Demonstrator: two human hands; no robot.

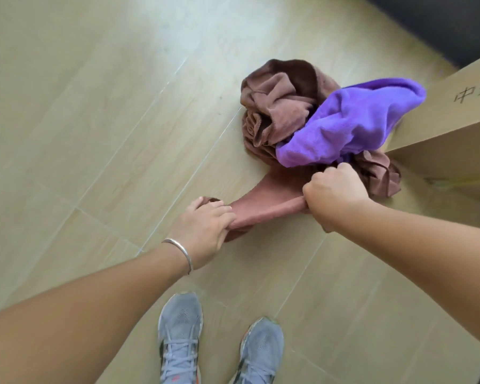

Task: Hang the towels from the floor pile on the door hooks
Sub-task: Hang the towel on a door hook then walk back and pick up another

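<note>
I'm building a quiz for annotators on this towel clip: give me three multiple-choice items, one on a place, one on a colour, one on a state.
1. Where does the purple towel lie?
A. On the brown pile, against the cardboard box
B. Under the shoes
C. On a door hook

2. What colour is the towel stretched between the hands?
A. Purple
B. Brown
C. White

3. How do the hands stand?
A. Both open
B. Only the left grips
C. Both grip the brown towel

Key: 1 A, it rests on the brown heap beside the box. 2 B, the brown towel spans them. 3 C, left hand and right hand curl round it.
</note>
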